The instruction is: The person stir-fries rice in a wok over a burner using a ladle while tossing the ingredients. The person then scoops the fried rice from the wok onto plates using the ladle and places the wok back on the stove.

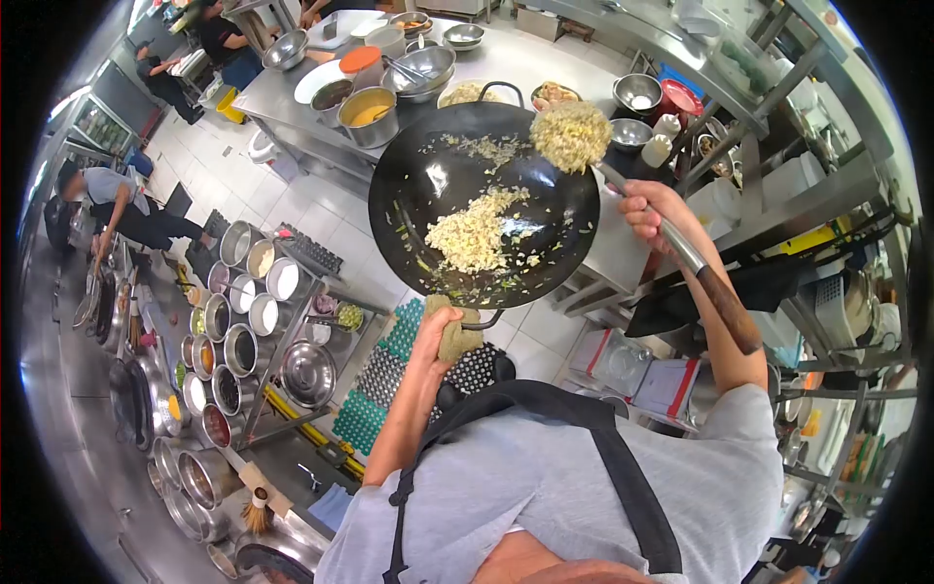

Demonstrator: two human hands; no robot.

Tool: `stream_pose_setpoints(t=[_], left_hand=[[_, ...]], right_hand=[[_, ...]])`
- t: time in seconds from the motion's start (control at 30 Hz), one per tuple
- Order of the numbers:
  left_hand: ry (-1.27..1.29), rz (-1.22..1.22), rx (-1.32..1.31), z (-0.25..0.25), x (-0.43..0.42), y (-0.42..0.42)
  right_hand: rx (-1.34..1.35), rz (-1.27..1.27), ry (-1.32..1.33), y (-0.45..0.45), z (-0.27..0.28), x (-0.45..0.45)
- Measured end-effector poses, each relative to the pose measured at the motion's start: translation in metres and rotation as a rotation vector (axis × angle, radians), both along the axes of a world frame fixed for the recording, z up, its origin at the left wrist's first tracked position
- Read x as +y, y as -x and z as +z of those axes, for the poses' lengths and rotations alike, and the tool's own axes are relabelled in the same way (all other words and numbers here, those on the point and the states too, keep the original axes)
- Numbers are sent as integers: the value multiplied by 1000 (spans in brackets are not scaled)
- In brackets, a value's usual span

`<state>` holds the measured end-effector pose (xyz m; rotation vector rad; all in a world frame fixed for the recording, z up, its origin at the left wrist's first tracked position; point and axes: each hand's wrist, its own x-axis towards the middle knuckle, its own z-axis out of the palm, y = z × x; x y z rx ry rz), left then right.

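A large black wok (399, 185) is tilted in front of me, its near edge toward my body. With a folded olive cloth (460, 339), my left hand (435, 333) grips the wok at its near loop handle. Loose fried rice (474, 234), or a similar grainy yellow food, lies in the wok with bits of green. My right hand (650, 212) is closed around the metal shaft of a long ladle (686, 248) with a wooden end. A heaped mound of the same food (572, 136) covers the ladle's bowl, held above the wok's far right rim.
Beyond the wok, a steel table (282, 92) carries a pot of yellow liquid (368, 115), bowls and squeeze bottles (662, 144). Containers of ingredients (243, 348) crowd the left side. Metal shelving (759, 185) stands close on my right. A co-worker (117, 195) bends at the far left.
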<state>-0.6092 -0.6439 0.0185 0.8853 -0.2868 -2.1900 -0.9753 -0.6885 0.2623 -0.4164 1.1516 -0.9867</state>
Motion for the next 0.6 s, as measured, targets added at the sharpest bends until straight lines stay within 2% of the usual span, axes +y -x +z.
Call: stream_pose_setpoints(t=[0.1,0.2,0.27,0.3,0.33,0.4,0.43,0.53,0.6], left_hand=[[-17,24,-58,0,7,-8],[-72,60,-121,-2,24,-31],[-124,91,-170,-4,45,-54],[-125,92,-174,-12,57,-71],[-128,92,-177,-19,71,-86],[-223,146,-269,13,91,-102],[-237,151,-299,10,102,-113],[-255,327,-399,16,130,-125],[-241,338,-399,16,140,-134]], right_hand=[[-54,-79,-72,32,-17,-22],[46,-45,-125,78,-93,-42],[184,-175,-71,66,-127,-42],[250,-53,16,97,-185,-50],[325,-121,22,88,-190,-47],[474,-255,26,51,-201,-36],[491,-262,86,47,-211,-34],[770,-315,233,28,-231,-29],[1196,-298,315,38,-272,-35]])
